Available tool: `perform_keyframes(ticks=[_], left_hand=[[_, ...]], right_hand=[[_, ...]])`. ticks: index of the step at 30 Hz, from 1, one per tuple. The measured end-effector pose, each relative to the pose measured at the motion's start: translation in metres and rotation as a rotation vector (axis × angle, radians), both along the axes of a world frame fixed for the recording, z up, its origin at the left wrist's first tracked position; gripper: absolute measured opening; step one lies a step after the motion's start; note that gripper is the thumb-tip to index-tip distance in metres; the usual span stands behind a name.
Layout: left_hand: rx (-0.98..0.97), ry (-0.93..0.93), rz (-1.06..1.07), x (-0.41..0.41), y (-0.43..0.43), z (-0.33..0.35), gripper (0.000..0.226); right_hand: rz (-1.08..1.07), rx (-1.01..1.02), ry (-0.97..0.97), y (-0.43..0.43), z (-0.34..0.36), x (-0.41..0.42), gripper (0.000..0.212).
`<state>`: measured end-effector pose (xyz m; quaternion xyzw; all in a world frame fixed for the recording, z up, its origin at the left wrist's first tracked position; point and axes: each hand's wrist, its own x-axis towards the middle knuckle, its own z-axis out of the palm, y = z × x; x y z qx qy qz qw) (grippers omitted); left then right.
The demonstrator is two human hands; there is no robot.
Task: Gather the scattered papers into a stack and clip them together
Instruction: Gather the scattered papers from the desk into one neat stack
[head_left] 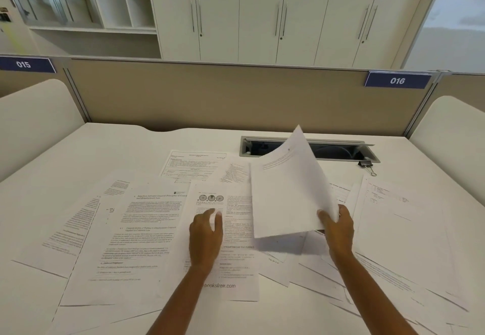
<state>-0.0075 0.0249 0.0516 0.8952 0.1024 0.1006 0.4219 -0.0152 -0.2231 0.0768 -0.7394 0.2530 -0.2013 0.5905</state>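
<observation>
- Right grip (pixel 337 225) grasping the lifted sheets (pixel 286 190) at their lower right corner: thumb on the near face, fingers curled behind.
- Lifted sheets are tilted up off the desk (pixel 118 151), top corner leaning away from the right grip. Cannot tell how many sheets.
- Left grip (pixel 206 235) released, palm down, fingers relaxed. It rests on a printed page (pixel 236 269) with small round diagrams just beyond the fingertips.
- Printed page lies flat, directly under and ahead of the left grip. Its right edge runs under the lifted sheets.
- Scattered papers (pixel 141 229) fan out left of the left grip, overlapping at odd angles. More lie right of the right grip and beneath both forearms.
- Black binder clip (pixel 367 164) sits on bare desk, well beyond the right grip and a little to its right, handles folded out, apart from the papers.
- Cable hatch (pixel 338 151) sits open in the desk just left of the clip, partly hidden by the lifted sheets.
- Beige partition (pixel 236 98) stands beyond both grips, with a blue "016" plate (pixel 397 80) at its right end.
</observation>
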Motion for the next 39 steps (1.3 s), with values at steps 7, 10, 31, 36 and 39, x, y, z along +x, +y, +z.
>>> perform_keyframes(ticks=[7,10,31,36,39], left_hand=[[-1.124,0.26,-0.268,0.009,-0.029,0.088,0.046],[-1.061,0.188,-0.226,0.012,-0.032,0.094,0.03],[-0.47,0.107,-0.468,-0.016,-0.09,0.129,0.047],[-0.037,0.11,-0.364,-0.001,-0.062,0.101,0.064],[0.47,0.233,-0.131,0.014,-0.018,0.066,0.064]], right_hand=[[0.318,-1.128,-0.534,0.032,0.015,-0.034,0.034],[0.506,-1.276,-0.577,0.042,0.015,-0.041,0.034],[0.6,-0.475,0.051,0.085,0.082,-0.049,0.059],[0.343,-0.292,0.012,0.048,0.074,-0.046,0.041],[0.245,-0.119,0.04,0.024,0.062,-0.042,0.058]])
